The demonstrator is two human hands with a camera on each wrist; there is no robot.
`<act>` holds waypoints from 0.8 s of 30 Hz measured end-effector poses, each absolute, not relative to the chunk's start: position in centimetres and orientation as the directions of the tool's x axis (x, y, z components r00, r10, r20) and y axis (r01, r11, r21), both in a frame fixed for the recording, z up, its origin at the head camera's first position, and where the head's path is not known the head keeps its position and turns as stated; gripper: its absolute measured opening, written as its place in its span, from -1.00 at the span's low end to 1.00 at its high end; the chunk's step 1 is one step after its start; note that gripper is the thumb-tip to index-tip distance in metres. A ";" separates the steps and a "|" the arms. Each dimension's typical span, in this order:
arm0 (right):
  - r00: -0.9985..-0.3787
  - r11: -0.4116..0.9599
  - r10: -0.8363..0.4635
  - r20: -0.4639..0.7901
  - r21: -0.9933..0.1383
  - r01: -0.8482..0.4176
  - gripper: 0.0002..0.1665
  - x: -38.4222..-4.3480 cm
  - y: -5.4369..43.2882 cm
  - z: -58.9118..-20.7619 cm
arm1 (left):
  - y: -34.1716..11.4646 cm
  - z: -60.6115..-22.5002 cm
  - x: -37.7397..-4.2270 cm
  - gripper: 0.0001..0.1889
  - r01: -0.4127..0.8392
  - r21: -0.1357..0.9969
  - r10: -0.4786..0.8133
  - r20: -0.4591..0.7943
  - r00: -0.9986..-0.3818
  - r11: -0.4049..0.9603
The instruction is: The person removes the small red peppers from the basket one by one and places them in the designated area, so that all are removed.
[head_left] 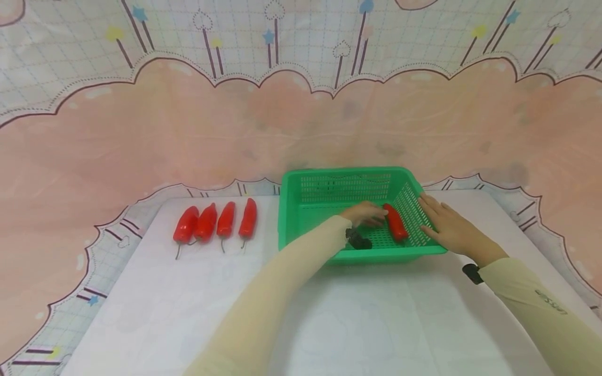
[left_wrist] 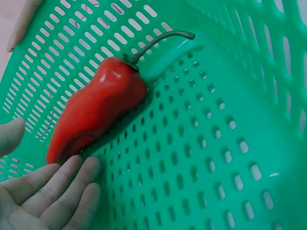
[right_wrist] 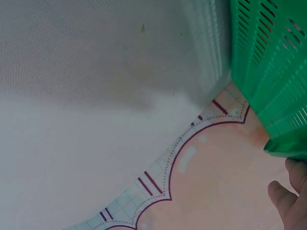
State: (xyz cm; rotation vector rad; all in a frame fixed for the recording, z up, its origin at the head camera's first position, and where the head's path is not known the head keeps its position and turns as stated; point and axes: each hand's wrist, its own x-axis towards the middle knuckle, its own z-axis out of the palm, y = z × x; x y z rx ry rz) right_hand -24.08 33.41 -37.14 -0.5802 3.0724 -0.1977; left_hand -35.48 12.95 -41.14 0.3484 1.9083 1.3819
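Observation:
A red chili pepper [head_left: 396, 223] with a green stem lies in the right part of the green plastic basket [head_left: 289, 209], near its right wall. My left hand [head_left: 366, 213] is inside the basket beside this pepper [left_wrist: 100, 105]. In the left wrist view, the left fingertips [left_wrist: 90, 167] are right at the pepper's narrow end, with the thumb apart from them. My right hand [head_left: 449, 227] rests against the basket's right rim, fingers extended. From the right wrist, only a few fingers [right_wrist: 297, 175] show at the rim [right_wrist: 288, 149].
Several more red chili peppers [head_left: 226, 220] lie in a row on the white tabletop [head_left: 202, 308], left of the basket. A patterned pink and white cloth [head_left: 226, 136] hangs behind the table and shows along its sides.

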 end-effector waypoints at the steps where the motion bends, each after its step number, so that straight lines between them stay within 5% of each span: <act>1: -0.930 0.922 -0.366 0.019 -0.128 -0.365 -0.16 -24.1 33.4 -37.1 | 13.0 -41.2 -35.5 -0.53 -0.200 0.900 0.604 -0.412 -0.682 0.389; 24: -0.940 0.934 -0.340 -0.009 -0.122 -0.337 -0.14 -24.0 33.2 -37.2 | 13.6 -41.5 -35.3 -0.46 -0.254 0.889 0.641 -0.452 -0.620 0.381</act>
